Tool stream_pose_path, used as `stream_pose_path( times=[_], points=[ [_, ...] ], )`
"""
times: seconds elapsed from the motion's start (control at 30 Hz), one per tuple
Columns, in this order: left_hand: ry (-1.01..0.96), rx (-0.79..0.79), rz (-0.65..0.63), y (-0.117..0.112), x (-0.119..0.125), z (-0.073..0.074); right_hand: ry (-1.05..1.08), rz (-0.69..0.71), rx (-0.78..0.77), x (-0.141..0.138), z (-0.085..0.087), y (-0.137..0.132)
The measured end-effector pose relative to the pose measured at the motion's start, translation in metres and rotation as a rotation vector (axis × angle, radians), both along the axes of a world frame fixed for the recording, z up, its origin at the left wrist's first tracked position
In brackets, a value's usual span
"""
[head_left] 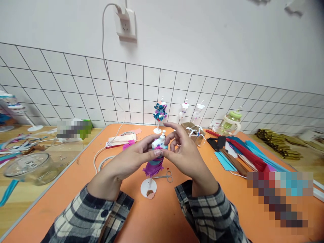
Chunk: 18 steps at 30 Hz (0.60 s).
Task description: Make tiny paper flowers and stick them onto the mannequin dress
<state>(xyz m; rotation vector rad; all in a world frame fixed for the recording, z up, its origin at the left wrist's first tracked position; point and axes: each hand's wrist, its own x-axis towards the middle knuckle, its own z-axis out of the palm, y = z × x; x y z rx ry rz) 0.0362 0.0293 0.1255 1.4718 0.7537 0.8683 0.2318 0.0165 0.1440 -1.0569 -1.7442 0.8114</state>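
A miniature dress form with a purple fringed skirt and blue trim stands on a round white base in front of me. My left hand is closed round its upper body, thumb pressed on the front at the waist. From the other side, my right hand has its thumb tip against the front, its other fingers curved near the form's side. Whether those fingers touch the form is hard to see. Scissors lie just behind the base, and a small scrap of pink and brown paper rests on it.
Behind stand a decorated dress form and two plain white ones. A cardboard box, a bottle and coloured paper strips are to the right. A glass jar stands left; a white cable crosses the orange table.
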Motion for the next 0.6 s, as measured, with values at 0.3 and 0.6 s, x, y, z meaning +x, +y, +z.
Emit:
stream_pose_path(
  times=[0.3,0.6],
  points=[
    [-0.011,-0.031,-0.010,0.004,0.000,0.002,0.054,0.173,-0.053,0.011,0.000,0.004],
    [0.151,0.023,0.133,0.003,-0.024,0.012,-0.037,-0.159,0.072,0.064,-0.005,0.024]
  ],
)
